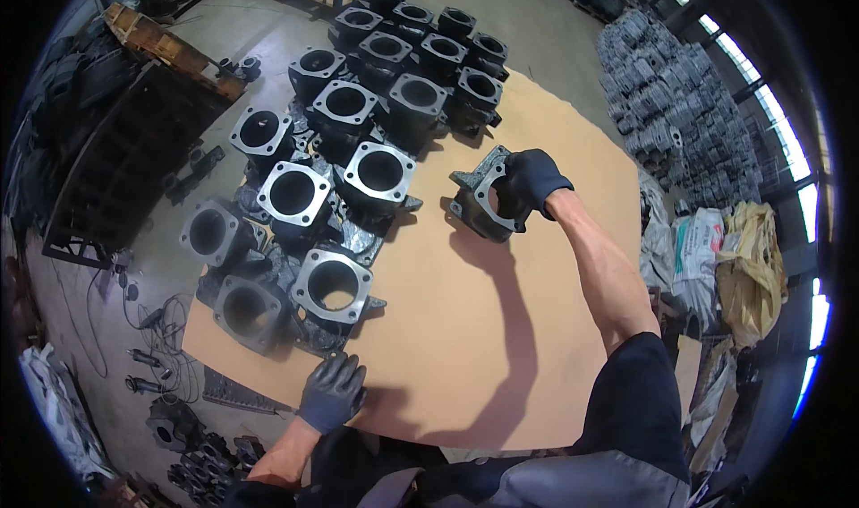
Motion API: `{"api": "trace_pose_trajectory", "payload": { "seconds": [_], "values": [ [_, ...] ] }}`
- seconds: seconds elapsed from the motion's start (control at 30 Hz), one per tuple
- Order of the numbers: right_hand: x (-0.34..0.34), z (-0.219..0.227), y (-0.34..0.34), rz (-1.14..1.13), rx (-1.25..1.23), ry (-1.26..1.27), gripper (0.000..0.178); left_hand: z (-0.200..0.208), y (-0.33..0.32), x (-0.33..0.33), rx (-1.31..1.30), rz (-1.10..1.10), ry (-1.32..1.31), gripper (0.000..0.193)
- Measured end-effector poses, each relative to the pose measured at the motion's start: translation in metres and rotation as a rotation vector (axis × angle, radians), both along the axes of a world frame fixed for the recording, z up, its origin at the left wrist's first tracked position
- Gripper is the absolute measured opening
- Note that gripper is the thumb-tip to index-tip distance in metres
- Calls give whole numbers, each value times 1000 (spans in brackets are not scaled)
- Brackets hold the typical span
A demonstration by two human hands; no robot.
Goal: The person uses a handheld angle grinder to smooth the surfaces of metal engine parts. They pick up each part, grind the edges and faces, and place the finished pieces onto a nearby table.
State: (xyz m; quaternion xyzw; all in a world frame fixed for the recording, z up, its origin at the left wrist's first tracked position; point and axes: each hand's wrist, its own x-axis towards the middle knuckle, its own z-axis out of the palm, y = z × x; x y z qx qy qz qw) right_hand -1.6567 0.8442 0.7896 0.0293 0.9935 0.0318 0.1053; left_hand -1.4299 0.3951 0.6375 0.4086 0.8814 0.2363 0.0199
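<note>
My right hand (534, 180), in a dark glove, grips the rim of a dark cast-metal housing (483, 205). This housing is tilted over the tan board, with its round bore and machined flange turned partly toward my hand. Beside it on the left stand several similar housings (293, 194) in rows, their square bored flanges facing up. My left hand (333, 392), also gloved, rests at the board's near edge, just below the nearest housing (333, 286). Its fingers are slightly bent and somewhat apart, and nothing shows in them.
The tan board (438, 365) covers the work surface. Stacked grey castings (662, 96) stand at the far right, with white sacks (696, 257) and a yellowish sack (750, 275) nearer. Left are a dark metal crate (125, 168), cables and tools (152, 356) on the floor.
</note>
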Motion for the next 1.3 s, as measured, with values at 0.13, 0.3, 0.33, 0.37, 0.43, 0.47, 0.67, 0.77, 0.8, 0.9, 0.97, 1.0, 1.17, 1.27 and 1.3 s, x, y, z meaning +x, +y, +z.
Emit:
{"api": "trace_pose_trajectory", "payload": {
  "seconds": [0.13,0.3,0.33,0.37,0.43,0.47,0.67,0.77,0.8,0.9,0.97,1.0,1.17,1.27,1.3],
  "values": [
    [-36,-10,9,-19,3,-50,31,1,2,-2,-2,-7,4,37],
    [-60,-8,-18,-31,-74,-64,27,-9,-4,2,-19,4,-33,35],
    [-64,-7,-23,-35,-95,-82,26,-8,-5,2,-24,8,-48,35],
    [-68,-10,-22,7,-49,-86,22,-8,-4,1,-21,-7,-35,34],
    [-79,-28,-11,43,-78,-57,20,-6,-3,-4,-21,-40,-10,34],
    [-82,-32,-13,65,-97,-46,18,-6,-3,-4,-14,-33,-20,34],
    [-101,-40,-17,88,-33,-88,21,-14,-4,-3,1,-36,-91,34],
    [-110,-50,-10,112,-84,-16,23,-14,-5,-3,3,-36,-105,34],
    [-112,-53,-9,127,-118,28,23,-11,-5,-3,-2,-37,-101,34],
    [-120,-46,-19,121,-124,6,24,-12,-7,-1,-5,-38,-70,35],
    [-126,-41,-25,77,-136,-14,25,-13,-9,0,-10,-43,-68,36],
    [-127,-39,-26,52,-141,-25,25,-12,-9,1,-16,-49,-80,36],
    [-126,-50,-16,65,-167,22,26,-14,-7,0,-36,-59,-36,33],
    [-127,-46,-16,75,-138,4,26,-13,-2,1,-51,-53,-16,33],
    [-128,-44,-17,78,-120,-19,25,-9,1,-1,-51,-44,-29,33]
  ]
}}
